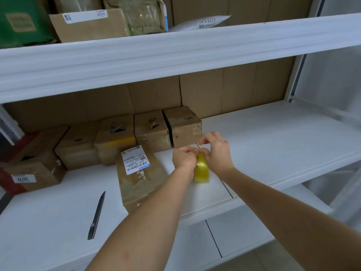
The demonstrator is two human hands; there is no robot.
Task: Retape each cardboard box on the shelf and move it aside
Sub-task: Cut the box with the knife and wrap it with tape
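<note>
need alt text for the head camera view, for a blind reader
Two bare hands, left hand and right hand, grip a yellow roll of packing tape above a white metal shelf. To the left lie a brown cardboard box with a white shipping label and a black utility knife; more cardboard boxes line the back.

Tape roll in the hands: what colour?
Yellow, slightly translucent; the tape roll shows in the head view, held by both hands.

Single head-worn wide-angle view, looking forward and down, close over the white shelf (273, 133), upper shelf above
</note>
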